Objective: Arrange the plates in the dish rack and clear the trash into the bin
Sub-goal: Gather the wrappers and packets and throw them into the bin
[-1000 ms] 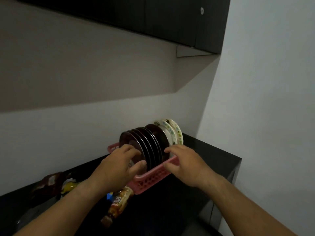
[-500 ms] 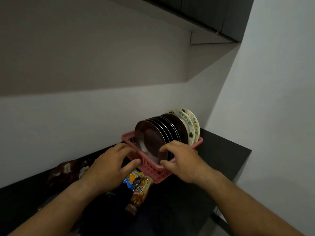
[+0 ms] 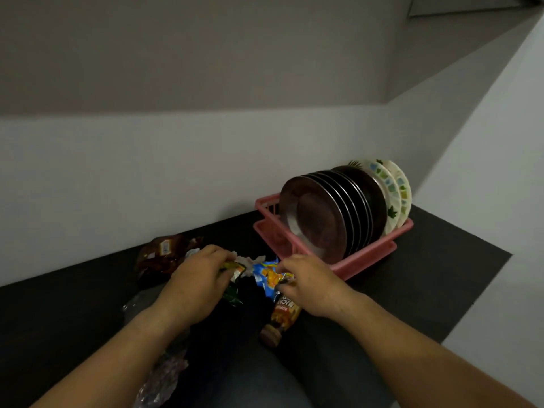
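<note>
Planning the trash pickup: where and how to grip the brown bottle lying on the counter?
Take the brown bottle around its labelled body, from above, fingers spanning its width. It lies on its side on the dark counter, cap end toward the camera, so its round flanks are exposed. The far end is tucked under the blue wrapper and the right hand; the nearer half is probably the clearest grip.

Dim, soft indoor light; wide-angle bending at edges
</note>
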A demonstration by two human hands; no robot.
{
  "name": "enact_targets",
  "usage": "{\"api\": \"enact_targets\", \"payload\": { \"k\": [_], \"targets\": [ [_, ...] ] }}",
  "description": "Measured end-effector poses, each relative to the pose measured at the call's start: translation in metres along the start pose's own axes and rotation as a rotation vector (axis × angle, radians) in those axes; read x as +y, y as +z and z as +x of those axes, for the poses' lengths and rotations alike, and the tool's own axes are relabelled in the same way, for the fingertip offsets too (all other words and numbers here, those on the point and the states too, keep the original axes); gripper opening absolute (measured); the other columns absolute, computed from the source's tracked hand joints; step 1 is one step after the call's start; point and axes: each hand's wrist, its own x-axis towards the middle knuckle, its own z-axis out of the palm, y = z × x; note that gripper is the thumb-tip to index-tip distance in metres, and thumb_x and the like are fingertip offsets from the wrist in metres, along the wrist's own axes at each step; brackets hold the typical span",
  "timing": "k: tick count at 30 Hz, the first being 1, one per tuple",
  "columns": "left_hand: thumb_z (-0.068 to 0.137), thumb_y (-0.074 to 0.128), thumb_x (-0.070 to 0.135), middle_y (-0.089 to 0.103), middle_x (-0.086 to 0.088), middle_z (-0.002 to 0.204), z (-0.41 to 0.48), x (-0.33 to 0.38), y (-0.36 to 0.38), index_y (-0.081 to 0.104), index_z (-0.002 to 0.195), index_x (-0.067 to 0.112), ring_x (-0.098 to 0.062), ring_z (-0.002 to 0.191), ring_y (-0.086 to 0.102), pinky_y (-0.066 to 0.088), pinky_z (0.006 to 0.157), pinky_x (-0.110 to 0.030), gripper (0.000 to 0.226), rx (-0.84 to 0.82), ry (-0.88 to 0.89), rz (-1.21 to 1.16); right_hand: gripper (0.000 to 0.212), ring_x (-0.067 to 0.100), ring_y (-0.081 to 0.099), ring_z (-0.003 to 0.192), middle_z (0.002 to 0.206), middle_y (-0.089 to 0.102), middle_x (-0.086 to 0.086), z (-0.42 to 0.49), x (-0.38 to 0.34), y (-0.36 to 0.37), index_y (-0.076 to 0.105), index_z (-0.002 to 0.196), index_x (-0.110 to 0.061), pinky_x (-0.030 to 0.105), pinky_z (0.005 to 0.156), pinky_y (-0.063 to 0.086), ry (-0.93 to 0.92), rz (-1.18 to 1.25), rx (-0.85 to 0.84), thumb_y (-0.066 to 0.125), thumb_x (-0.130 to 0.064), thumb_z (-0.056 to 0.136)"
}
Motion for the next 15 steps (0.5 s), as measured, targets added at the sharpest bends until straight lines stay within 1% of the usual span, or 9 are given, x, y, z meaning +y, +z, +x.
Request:
{"api": "enact_targets", "payload": {
  "k": [2,4,5,7,10,13,15],
  "targets": [
    [0.095,0.057,0.029,0.053,0.009,0.119,-0.002,-0.009,0.002,0.059,0.126,0.023,-0.010,0.107,0.053,0.045,0.091,-0.025,0.031,-0.009,-0.022,0.006,0.042,0.021,0.055,0.116,0.126,0.056,0.003,0.019,-0.002,0.015,0.059,0.129,-0.016,0.033,0.098,0.047,0.025,-0.060,-0.070,0.066,-0.029,0.089],
    [0.095,0.057,0.030,0.052,0.009,0.121,-0.004,-0.015,0.005,0.058,0.126,0.024,-0.010,0.108,0.053,0.045,0.092,-0.026,0.031,-0.023,-0.036,0.002,0.055,0.026,0.053,0.118,0.130,0.052,0.007,0.039,-0.002,0.030,0.054,0.134,-0.016,0.035,0.099,0.045,0.066,-0.128,-0.117,0.067,-0.041,0.087],
    [0.095,0.057,0.031,0.051,0.010,0.122,-0.005,-0.018,0.007,0.058,0.126,0.025,-0.010,0.109,0.053,0.046,0.093,-0.027,0.032,-0.028,-0.040,-0.001,0.060,0.027,0.052,0.119,0.132,0.051,0.008,0.049,-0.002,0.037,0.051,0.135,-0.016,0.035,0.099,0.044,0.095,-0.148,-0.132,0.067,-0.047,0.086],
    [0.094,0.057,0.033,0.050,0.013,0.123,-0.006,-0.023,0.008,0.056,0.127,0.028,-0.007,0.110,0.052,0.047,0.095,-0.027,0.033,-0.029,-0.047,-0.008,0.070,0.030,0.049,0.123,0.136,0.047,0.012,0.066,0.001,0.051,0.041,0.142,-0.017,0.036,0.100,0.041,0.159,-0.171,-0.171,0.067,-0.050,0.085],
    [0.094,0.057,0.035,0.049,0.015,0.126,-0.005,-0.031,0.009,0.054,0.128,0.030,-0.004,0.112,0.049,0.046,0.098,-0.026,0.035,-0.024,-0.071,0.005,0.083,0.035,0.045,0.127,0.140,0.041,0.015,0.084,0.004,0.069,0.026,0.150,-0.017,0.041,0.102,0.041,0.233,-0.233,-0.238,0.070,-0.041,0.085],
    [0.094,0.056,0.037,0.049,0.012,0.128,0.003,-0.039,0.011,0.054,0.128,0.029,-0.007,0.115,0.047,0.044,0.098,-0.025,0.035,-0.037,-0.086,0.046,0.080,0.038,0.042,0.129,0.142,0.039,0.018,0.095,0.009,0.082,0.026,0.151,-0.018,0.046,0.104,0.040,0.301,-0.317,-0.224,0.070,-0.025,0.085],
    [0.094,0.055,0.038,0.049,0.010,0.129,0.011,-0.040,0.015,0.054,0.129,0.028,-0.008,0.115,0.048,0.045,0.097,-0.026,0.036,-0.053,-0.082,0.070,0.075,0.038,0.043,0.129,0.141,0.040,0.019,0.098,0.013,0.086,0.030,0.149,-0.017,0.044,0.105,0.040,0.323,-0.325,-0.232,0.069,-0.022,0.085]
  ]
}}
